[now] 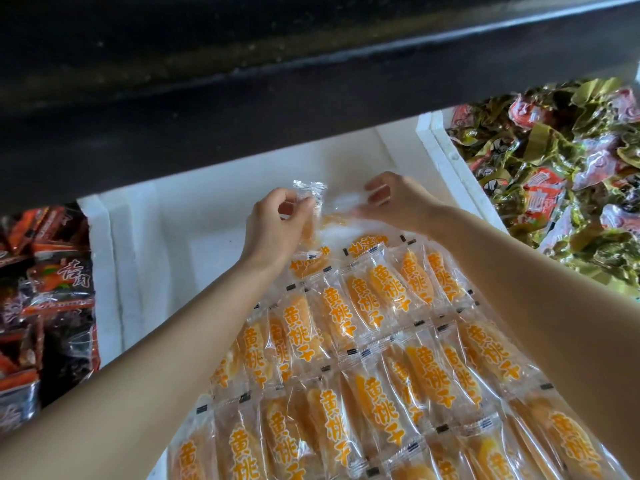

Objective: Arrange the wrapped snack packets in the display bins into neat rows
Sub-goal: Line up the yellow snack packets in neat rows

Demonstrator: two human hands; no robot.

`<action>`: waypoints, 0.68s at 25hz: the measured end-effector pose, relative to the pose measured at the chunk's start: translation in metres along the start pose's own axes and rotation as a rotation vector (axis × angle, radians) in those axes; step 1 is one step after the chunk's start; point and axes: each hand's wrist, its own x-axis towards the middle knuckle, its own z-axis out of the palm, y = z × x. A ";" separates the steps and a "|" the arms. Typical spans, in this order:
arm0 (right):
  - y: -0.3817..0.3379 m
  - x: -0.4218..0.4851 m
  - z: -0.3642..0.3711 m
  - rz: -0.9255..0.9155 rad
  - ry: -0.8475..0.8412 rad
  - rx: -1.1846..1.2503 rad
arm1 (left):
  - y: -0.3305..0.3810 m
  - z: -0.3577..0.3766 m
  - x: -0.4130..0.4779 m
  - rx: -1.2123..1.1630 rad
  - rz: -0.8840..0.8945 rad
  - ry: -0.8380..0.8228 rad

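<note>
9 o'clock: dark red packets [45, 289] lie jumbled in the left bin, no rows.

Centre: white foam bin [145, 244], its bare floor showing from 9 to 11 o'clock. Peach packets [363, 341], clear wrap with orange slices and orange lettering, lie in overlapping rows from 6 o'clock up to centre and out to 4 o'clock.

Left hand [277, 223], just above centre at the far end of the rows: fingers curled, thumb and fingertips pinching an upright packet [310, 202] by its top; crimped ends stick up above the fingers.

Right hand [391, 199], at 1 o'clock from centre and near the left hand: fingers curled down, pinching a blurred packet [343, 206] over the top row. Too smeared to tell if it touches the row.

2 o'clock: right bin, white wall [446, 161], holds a loose heap of green-gold and red packets [554, 168].
</note>
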 end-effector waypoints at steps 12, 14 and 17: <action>-0.013 -0.036 -0.015 0.174 0.241 0.705 | 0.006 0.014 0.014 0.586 0.193 -0.342; -0.003 -0.039 -0.020 0.206 0.274 0.695 | -0.008 0.008 0.022 0.733 0.145 -0.377; 0.006 -0.042 -0.018 0.216 0.285 0.710 | -0.022 0.003 0.027 0.613 0.095 -0.243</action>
